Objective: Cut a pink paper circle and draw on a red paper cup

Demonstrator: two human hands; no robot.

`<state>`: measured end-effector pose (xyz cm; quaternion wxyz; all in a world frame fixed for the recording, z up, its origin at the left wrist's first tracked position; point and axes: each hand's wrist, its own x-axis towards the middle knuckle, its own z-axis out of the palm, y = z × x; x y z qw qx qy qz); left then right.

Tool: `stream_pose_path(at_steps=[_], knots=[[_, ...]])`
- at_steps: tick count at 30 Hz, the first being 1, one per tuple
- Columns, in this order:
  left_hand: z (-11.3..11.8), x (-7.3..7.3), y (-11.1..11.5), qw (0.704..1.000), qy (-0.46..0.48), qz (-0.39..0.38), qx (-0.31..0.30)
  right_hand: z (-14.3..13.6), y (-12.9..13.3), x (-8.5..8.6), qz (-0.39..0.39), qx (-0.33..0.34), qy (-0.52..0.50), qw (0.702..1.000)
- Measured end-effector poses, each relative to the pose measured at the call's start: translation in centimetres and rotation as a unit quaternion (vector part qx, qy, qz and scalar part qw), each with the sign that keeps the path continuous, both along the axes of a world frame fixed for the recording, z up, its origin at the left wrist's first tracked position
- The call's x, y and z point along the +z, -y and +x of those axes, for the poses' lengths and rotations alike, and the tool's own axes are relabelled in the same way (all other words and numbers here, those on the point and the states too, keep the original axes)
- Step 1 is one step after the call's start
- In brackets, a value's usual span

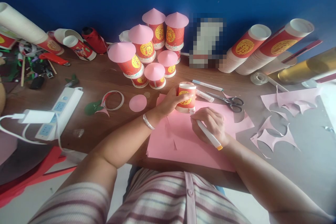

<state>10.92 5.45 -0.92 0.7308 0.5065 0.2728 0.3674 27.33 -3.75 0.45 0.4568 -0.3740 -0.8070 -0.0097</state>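
Note:
My left hand [173, 100] is wrapped round a red paper cup [187, 92] with a yellow emblem, its white-rimmed end facing up. In my right hand [210, 124] is a white marker [208, 134] with an orange end, its tip hidden by my fingers close to the cup's lower white band. Beneath both hands lies a stack of pink paper [168, 140]. Just beyond the cup rest a second marker [208, 85] and a white tube-like pen [204, 95]. Scissors [231, 102] lie to the right of the cup.
Several red cups with pink cone tops [140, 47] stand at the back. Tall cup stacks [246, 47] lean at the back right. Pink paper scraps [275, 136] lie on the right. A power strip [61, 110], a tape roll [112, 100] and a pink disc [138, 103] are on the left.

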Motion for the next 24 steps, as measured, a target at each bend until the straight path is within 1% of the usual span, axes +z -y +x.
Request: stream_pose_path(at_steps=[7, 24], knots=[[-0.05, -0.07, 0.00, 1.000, 0.001, -0.011, 0.008, 0.02, -0.02, 0.23, 0.000, 0.002, 0.009, 1.000], [-0.01, -0.27, -0.05, 1.000, 0.003, 0.003, 0.003, -0.06, -0.07, 0.35, -0.004, -0.002, 0.006, 1.000]])
